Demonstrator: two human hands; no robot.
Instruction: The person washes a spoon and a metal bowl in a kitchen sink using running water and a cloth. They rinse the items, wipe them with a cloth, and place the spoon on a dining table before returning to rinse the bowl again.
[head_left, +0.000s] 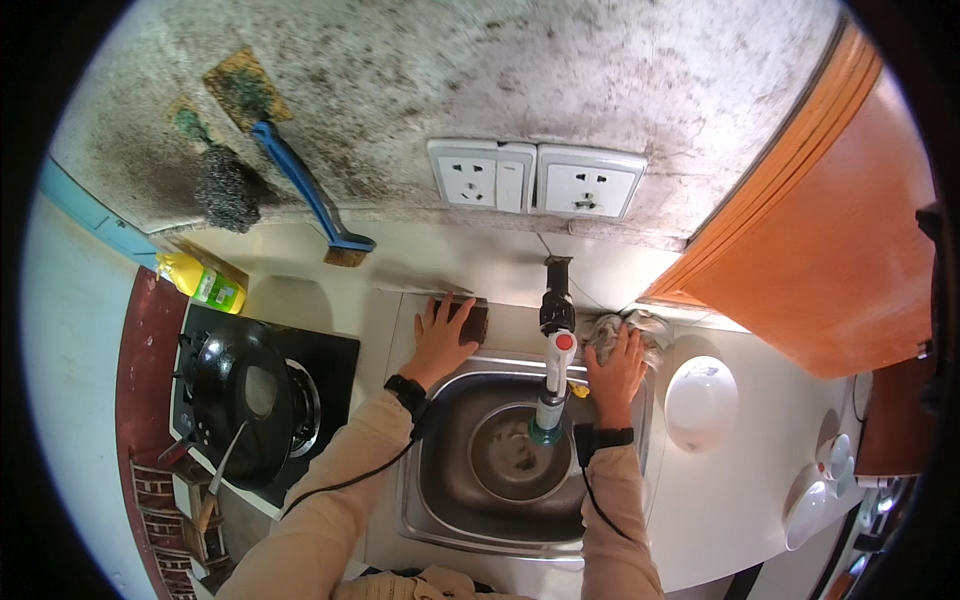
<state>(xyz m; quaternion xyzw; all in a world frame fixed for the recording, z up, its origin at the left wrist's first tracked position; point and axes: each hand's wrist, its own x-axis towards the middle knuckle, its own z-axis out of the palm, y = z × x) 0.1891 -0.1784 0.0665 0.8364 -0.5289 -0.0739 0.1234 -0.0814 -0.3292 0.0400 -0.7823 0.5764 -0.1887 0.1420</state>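
My left hand (442, 341) lies with spread fingers over a dark brown scrub pad (474, 324) on the ledge behind the sink. On the other side of the faucet (557, 352), my right hand (616, 375) rests on a crumpled grey cloth (651, 334); whether the fingers grip it is hidden. The stainless steel sink (442, 480) lies below both hands. Inside it sits a round metal basin (520, 457), under the faucet's green-tipped spout. A small yellow object (578, 389) is at the sink's back rim, near my right wrist.
A black wok (232, 405) is on the gas stove (337, 375) at left, with a wood-handled utensil (217, 480). A yellow bottle (201, 281) stands behind. A blue brush (300, 180) and steel-wool scrubber (225, 187) hang on the wall. A white bowl (701, 405) sits right.
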